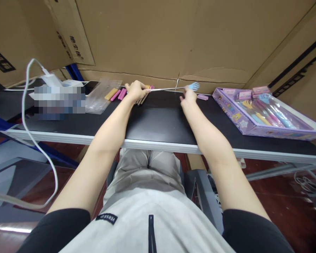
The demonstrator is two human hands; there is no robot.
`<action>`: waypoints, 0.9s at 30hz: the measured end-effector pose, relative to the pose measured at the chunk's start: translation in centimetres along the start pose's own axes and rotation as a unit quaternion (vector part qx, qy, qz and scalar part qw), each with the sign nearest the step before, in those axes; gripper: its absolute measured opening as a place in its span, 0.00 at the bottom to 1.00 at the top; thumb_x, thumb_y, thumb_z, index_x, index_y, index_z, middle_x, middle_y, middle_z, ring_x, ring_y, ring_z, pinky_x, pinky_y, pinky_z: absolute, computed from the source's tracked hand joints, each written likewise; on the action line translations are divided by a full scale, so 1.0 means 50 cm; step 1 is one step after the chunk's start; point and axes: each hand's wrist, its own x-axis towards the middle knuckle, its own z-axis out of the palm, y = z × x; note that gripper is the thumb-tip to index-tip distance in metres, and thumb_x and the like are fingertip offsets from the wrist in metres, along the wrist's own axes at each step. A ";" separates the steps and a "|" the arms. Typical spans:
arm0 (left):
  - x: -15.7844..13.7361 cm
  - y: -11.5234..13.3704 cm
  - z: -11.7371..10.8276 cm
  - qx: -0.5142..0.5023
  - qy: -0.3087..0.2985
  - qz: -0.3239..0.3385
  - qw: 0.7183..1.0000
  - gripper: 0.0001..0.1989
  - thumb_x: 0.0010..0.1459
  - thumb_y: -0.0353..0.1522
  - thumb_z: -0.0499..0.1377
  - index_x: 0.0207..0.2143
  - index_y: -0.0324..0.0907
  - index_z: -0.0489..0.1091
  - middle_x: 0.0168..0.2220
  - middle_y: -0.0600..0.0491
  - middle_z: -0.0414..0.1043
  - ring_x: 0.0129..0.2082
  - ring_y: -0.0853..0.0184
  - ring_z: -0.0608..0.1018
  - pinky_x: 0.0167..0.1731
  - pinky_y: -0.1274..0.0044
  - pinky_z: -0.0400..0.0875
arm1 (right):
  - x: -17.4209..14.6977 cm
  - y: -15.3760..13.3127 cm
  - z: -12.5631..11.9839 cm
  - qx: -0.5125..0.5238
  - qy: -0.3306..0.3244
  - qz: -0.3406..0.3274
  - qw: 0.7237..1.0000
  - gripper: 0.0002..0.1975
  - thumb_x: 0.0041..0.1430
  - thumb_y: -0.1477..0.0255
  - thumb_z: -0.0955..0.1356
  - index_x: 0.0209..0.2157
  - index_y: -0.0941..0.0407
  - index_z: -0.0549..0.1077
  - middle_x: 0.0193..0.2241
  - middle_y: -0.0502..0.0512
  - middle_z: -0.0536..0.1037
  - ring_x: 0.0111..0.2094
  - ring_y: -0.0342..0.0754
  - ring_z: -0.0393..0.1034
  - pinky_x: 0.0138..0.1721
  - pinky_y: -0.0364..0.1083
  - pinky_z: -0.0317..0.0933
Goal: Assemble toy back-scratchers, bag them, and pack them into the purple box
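A telescopic back scratcher with a thin metal rod (167, 89) and a light blue hand-shaped head (194, 86) stretches sideways between my hands, over the far part of the table. My left hand (137, 90) is closed around its left end, and the handle is hidden in the fingers. At the other end my right hand (189, 95) grips it just below the blue head. Beneath and beside my left hand lie several thin rods (142, 100) with yellow and pink heads (149, 86). Left of that hand rest pink handles (122, 93) and a yellow handle (111, 93).
A clear plastic bag (98, 102) lies under the loose handles. A purple display box (233, 116) with wrapped back scratchers stands on the right. Near my right hand is a small pink card (202, 97). A white cable (23, 102) loops at left; cardboard walls (152, 38) close the back.
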 end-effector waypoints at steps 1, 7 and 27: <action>-0.003 0.012 0.007 -0.004 0.000 0.009 1.000 0.13 0.60 0.37 0.64 0.45 0.42 0.78 0.42 0.43 0.81 0.58 0.46 0.71 0.65 0.57 0.46 | -0.015 0.008 0.013 0.001 -0.006 -0.001 1.000 0.18 0.70 0.55 0.64 0.33 0.54 0.70 0.35 0.52 0.78 0.48 0.46 0.74 0.51 0.53 0.68; -0.018 0.045 0.029 -0.016 0.004 0.007 1.000 0.14 0.61 0.36 0.62 0.48 0.42 0.78 0.44 0.43 0.81 0.60 0.47 0.70 0.65 0.62 0.48 | -0.032 0.072 0.085 0.005 -0.020 0.028 0.999 0.17 0.64 0.53 0.68 0.34 0.53 0.71 0.38 0.51 0.79 0.50 0.49 0.75 0.51 0.55 0.69; -0.002 0.006 -0.001 0.010 0.010 -0.010 1.000 0.11 0.64 0.37 0.62 0.43 0.41 0.79 0.35 0.48 0.81 0.58 0.51 0.72 0.65 0.59 0.45 | 0.089 0.006 0.023 0.133 0.120 0.124 0.976 0.13 0.67 0.78 0.69 0.28 0.56 0.65 0.28 0.43 0.69 0.35 0.36 0.67 0.50 0.43 0.64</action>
